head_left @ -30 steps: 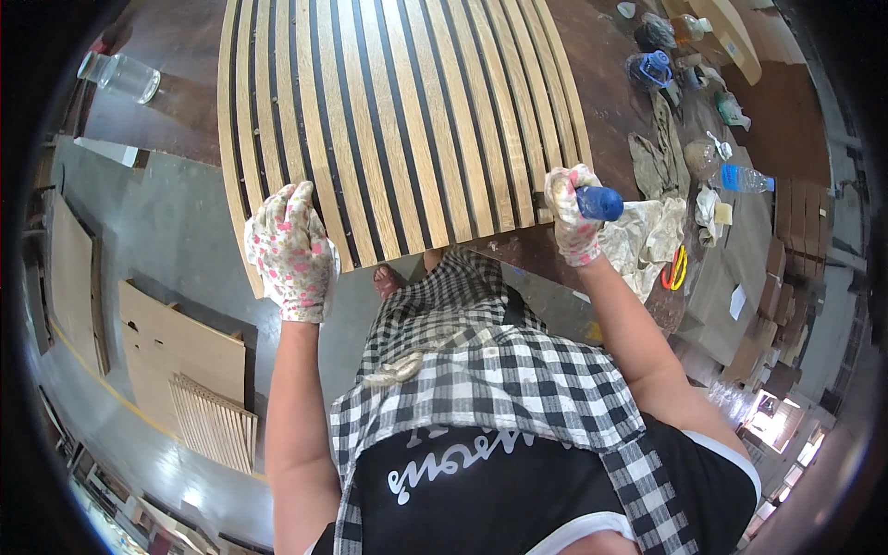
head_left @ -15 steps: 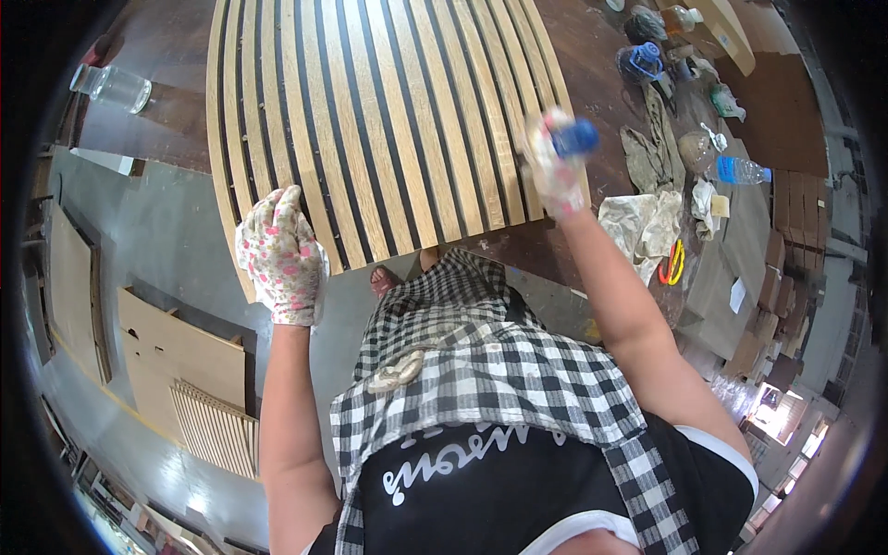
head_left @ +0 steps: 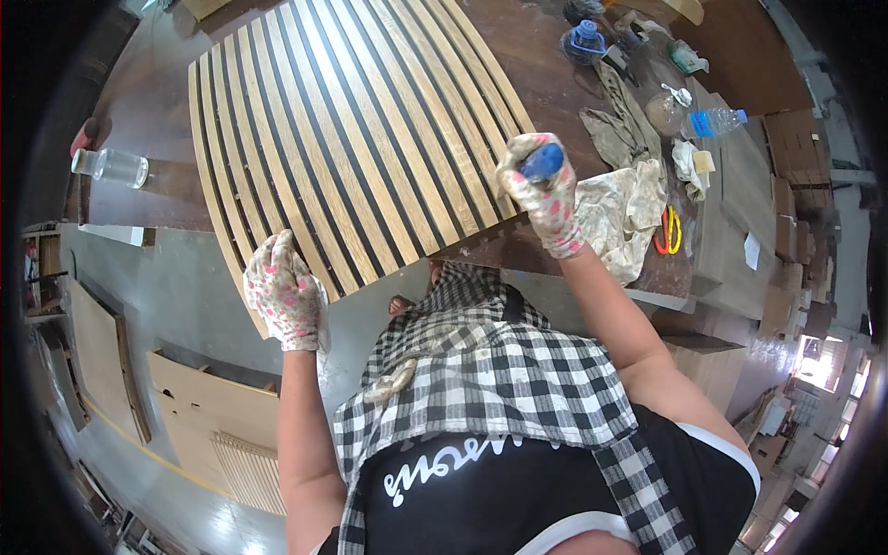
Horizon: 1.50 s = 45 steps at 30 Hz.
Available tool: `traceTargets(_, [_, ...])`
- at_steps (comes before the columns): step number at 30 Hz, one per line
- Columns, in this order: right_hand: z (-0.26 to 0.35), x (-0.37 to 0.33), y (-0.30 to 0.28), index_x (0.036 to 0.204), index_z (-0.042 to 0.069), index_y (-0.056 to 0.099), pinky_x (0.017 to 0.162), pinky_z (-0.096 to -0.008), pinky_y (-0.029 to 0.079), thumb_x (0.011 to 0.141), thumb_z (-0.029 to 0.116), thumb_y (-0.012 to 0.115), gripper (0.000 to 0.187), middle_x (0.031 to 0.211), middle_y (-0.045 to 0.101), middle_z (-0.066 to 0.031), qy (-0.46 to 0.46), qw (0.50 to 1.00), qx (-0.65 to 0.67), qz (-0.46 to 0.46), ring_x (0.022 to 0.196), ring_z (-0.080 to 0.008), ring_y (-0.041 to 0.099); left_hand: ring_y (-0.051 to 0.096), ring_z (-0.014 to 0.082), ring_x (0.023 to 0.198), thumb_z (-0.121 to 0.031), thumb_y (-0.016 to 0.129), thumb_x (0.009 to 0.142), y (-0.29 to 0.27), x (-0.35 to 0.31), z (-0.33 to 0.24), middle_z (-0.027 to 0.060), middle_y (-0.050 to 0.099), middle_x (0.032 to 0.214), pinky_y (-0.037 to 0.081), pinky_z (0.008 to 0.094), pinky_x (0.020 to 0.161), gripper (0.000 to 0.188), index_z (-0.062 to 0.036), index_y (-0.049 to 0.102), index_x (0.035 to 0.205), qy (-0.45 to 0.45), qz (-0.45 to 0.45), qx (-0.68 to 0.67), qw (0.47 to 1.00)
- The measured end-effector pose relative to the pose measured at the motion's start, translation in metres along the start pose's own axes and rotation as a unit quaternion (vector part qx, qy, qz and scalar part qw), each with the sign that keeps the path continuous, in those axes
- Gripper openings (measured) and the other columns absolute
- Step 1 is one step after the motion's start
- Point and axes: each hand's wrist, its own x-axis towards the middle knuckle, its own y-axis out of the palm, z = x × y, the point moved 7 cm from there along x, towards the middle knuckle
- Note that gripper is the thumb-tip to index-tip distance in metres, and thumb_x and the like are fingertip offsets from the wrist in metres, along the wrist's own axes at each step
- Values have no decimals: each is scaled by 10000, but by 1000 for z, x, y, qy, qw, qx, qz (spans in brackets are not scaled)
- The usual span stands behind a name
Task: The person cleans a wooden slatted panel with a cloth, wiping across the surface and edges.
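Note:
A slatted wood panel [head_left: 342,139], pale strips with black gaps, lies on the brown table and juts past its near edge. My left hand [head_left: 285,289], in a white glove with pink flowers, grips the panel's near left corner, thumb hidden. At the near right corner my right hand [head_left: 541,192], gloved alike, is closed around a blue tool handle [head_left: 543,163]. The handle's end sticks up out of the fist. Whatever the tool has at its other end is hidden by the hand, so its kind cannot be told.
Right of the panel lie a dirty white cloth [head_left: 622,217], a grey-green rag [head_left: 624,120], red-and-yellow-handled scissors [head_left: 668,231] and a water bottle [head_left: 717,122]. A clear jar [head_left: 122,168] rests at the left on the brown table [head_left: 166,102]. Boards [head_left: 208,407] stand on the floor at left.
My right hand, blurred before, now shows sharply at the panel's near right corner with the blue handle. The panel appears turned and shifted in view as the camera moved; my left hand keeps its corner.

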Motion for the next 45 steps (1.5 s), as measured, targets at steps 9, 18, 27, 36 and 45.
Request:
traceTargets(9, [-22, -7, -16, 799, 61, 502, 626, -199, 413, 757, -28, 587, 130, 775, 513, 14, 12, 998, 47, -32, 688, -55, 491, 515, 247, 982, -46, 546, 709, -5, 2, -4, 80, 571, 1002, 376, 375, 861, 303, -95, 588, 1004, -3, -9, 8, 1000])
traceTargets(18, [-54, 112, 24, 750, 110, 559, 489, -218, 422, 757, 229, 643, 146, 620, 547, 13, -51, 989, -142, -11, 536, -99, 540, 516, 262, 963, -49, 523, 748, -2, 9, -5, 78, 568, 1009, 383, 373, 851, 256, -95, 588, 991, -6, 12, -6, 1000])
traceTargets(27, [-46, 24, 2, 786, 91, 515, 468, -186, 389, 813, 424, 451, 340, 643, 457, 26, 49, 997, 44, 31, 529, -74, 471, 502, 273, 991, -28, 541, 666, -8, 4, 6, 95, 561, 1023, 341, 410, 897, 365, -82, 578, 1026, -31, 33, -11, 999])
traceTargets(36, [-76, 205, 27, 758, 111, 527, 406, -203, 372, 734, 135, 651, 128, 657, 519, 38, 7, 994, 34, -108, 484, -69, 483, 507, 288, 968, -46, 520, 671, -4, 15, -9, 99, 562, 993, 357, 422, 871, 327, -80, 583, 989, -13, 37, -15, 999])
traceTargets(45, [-50, 78, -16, 782, 111, 441, 371, -186, 304, 815, 105, 516, 82, 573, 427, 8, 86, 965, 247, -4, 412, -62, 387, 500, 291, 974, -68, 517, 755, -5, 18, -12, 108, 554, 1021, 373, 415, 848, 266, -82, 567, 1016, 3, 61, 27, 998])
